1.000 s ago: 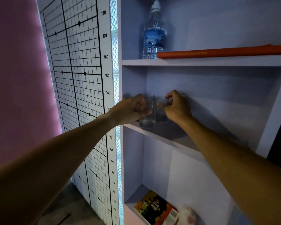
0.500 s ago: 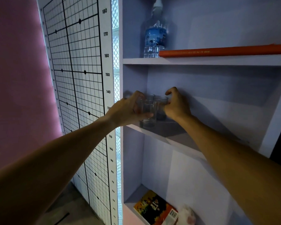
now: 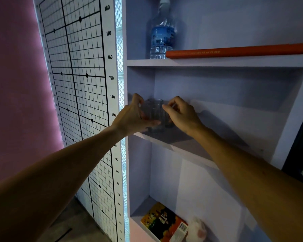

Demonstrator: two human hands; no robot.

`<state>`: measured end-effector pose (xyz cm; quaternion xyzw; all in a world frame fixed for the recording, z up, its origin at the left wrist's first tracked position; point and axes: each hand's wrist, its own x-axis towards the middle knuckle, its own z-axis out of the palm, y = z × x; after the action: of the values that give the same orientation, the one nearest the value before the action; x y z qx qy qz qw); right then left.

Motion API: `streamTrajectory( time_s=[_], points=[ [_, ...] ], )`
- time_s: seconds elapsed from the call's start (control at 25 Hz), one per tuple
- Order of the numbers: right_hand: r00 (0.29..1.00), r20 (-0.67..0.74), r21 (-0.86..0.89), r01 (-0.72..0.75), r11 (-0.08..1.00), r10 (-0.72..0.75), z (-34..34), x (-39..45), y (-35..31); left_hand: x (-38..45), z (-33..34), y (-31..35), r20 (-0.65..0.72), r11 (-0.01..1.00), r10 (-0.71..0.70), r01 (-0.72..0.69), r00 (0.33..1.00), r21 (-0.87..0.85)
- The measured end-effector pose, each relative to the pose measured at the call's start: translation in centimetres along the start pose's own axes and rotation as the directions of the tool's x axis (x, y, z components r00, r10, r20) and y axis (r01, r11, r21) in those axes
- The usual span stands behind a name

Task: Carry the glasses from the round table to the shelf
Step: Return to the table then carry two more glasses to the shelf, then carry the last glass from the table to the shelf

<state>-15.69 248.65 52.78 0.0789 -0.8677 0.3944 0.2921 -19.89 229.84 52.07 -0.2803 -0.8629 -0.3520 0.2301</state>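
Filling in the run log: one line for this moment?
left hand: holds glass | right hand: at second glass, grip unclear | glasses on middle shelf

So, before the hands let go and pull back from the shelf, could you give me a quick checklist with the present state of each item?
1. Glasses over the middle shelf, not past its front edge: ok.
2. Glass bases flat on the board: cannot tell, dim and hidden by the hands.
3. Left hand released: not ok, fingers curl round a glass.
4. Right hand released: cannot tell, its fingers curl at a rim.
5. Free shelf room to the right: ok.
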Motion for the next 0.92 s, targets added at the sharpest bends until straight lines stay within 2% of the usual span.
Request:
streamTrajectory(
  time_s=[0.24,0.44,0.6,0.68,0.8,0.84,0.92],
  points=[
    [0.999,0.008,0.010,-0.036,0.999,0.036,-0.2,0.1,0.0,0.2,0.5,0.2,-0.029,0.994,-0.043,0.046,0.999,0.096],
    [0.999,0.014,-0.006,-0.033,0.999,0.034,-0.1,-0.1,0.0,0.2,0.6,0.2,-0.003,0.992,-0.069,0.069,0.998,0.107],
    [0.986,-0.136,-0.030,0.090,0.995,-0.094,0.3,-0.9,-0.5,-0.6,-0.3,0.1,0.011,0.987,-0.045,0.042,0.999,0.154],
    [0.975,-0.156,-0.014,0.159,0.987,-0.159,1.3,-1.4,-1.2,-1.4,-1.2,-1.0,0.014,0.989,-0.011,0.009,1.000,0.148],
    [0.963,-0.079,-0.064,0.254,0.965,-0.258,3.7,-2.6,-2.8,-4.0,-2.6,-4.0,-0.038,0.989,-0.056,0.061,0.998,0.134],
    [0.949,-0.003,-0.089,0.313,0.946,-0.315,4.7,-3.5,-3.4,-5.4,-2.9,-5.1,-0.055,0.986,-0.098,0.105,0.994,0.129],
    [0.872,0.200,-0.144,0.476,0.867,-0.446,7.3,-5.8,-4.7,-9.5,-3.1,-7.8,-0.059,0.968,-0.212,0.218,0.975,0.125]
  ],
)
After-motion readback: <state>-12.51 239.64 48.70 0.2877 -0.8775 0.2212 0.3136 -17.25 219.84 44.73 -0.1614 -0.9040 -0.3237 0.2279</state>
